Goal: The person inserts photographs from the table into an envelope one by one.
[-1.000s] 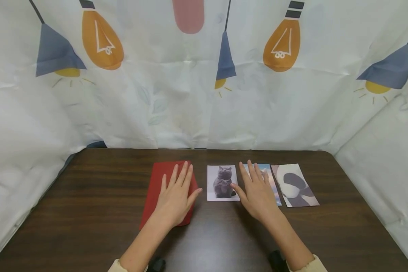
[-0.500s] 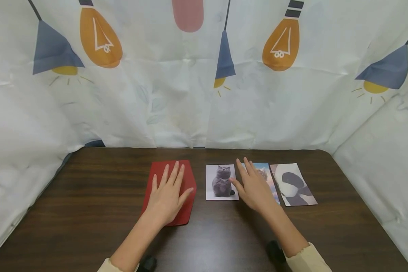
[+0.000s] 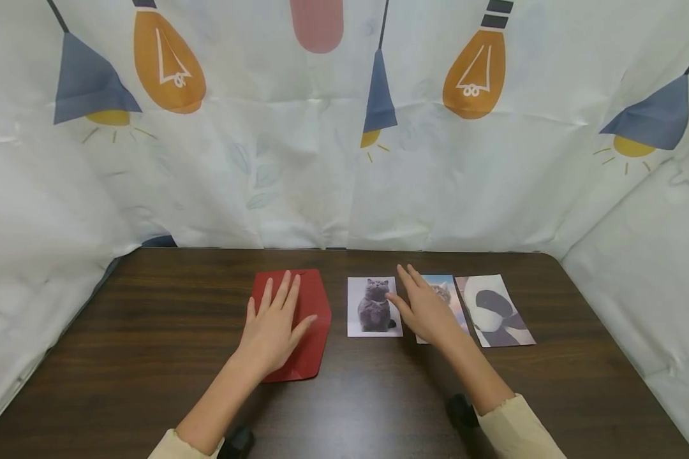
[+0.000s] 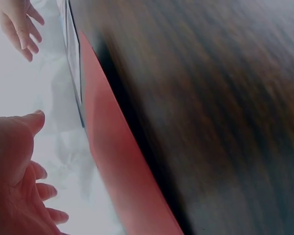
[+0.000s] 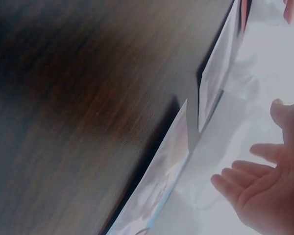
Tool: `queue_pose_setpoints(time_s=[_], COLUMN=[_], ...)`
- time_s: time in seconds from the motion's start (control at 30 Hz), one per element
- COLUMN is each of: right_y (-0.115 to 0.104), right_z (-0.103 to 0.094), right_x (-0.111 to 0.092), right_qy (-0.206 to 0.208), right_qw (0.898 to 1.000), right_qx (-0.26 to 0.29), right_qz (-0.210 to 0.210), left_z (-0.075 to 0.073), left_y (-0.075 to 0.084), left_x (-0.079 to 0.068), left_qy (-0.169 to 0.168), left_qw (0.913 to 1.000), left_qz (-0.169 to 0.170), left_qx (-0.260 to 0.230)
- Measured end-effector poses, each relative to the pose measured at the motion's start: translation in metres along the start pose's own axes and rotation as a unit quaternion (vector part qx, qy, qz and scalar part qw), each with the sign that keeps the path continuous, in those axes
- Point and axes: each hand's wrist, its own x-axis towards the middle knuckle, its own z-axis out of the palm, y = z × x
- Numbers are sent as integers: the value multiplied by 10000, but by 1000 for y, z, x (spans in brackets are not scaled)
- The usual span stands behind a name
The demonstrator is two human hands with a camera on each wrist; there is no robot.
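Observation:
My left hand [image 3: 272, 335] is spread over a red envelope [image 3: 311, 296], palm down. In the left wrist view a gap shows between this hand [image 4: 14, 181] and the envelope [image 4: 125, 166]. My right hand [image 3: 430, 319], fingers extended, hovers over the left part of a picture card with a kitten and pink-blue sky [image 3: 455, 307]. Its thumb overlaps the edge of a grey cat card [image 3: 373, 309]. The right wrist view has the right hand [image 5: 269, 188] raised above the cards. Neither hand holds anything.
A third card, with a dark grey and white picture [image 3: 496, 312], lies at the right end of the row. All rest on a dark wooden table [image 3: 166, 331]. A white curtain [image 3: 293, 159] printed with lamps and bulbs hangs behind the far edge.
My left hand has moved left and slightly toward me, uncovering more of the envelope's right side. My right hand has shifted slightly left, showing more of the kitten card. The cards stay put.

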Motion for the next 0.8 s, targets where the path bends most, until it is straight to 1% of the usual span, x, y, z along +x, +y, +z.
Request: queue_pose_setpoints(time_s=[0.33,0.43,0.63,0.8], right_y=[8,10,11,9], right_z=[-1,0,3,6], right_x=[15,18,21,25], right_qy=[-121,-94,-26,35], right_qw=[9997,9998,9994,9992], right_qx=[181,160,322,401], right_qz=[86,103,102,57], left_z=[7,10,14,15], left_y=[-9,-12,-17,-18], left_x=[4,5,5,4], left_qy=[-20,-13,-61,-68], left_qw=[9996,9993,9987,9984], left_qz=[-232,-318,-430,-497], left_qx=[-166,-200,-251,-277])
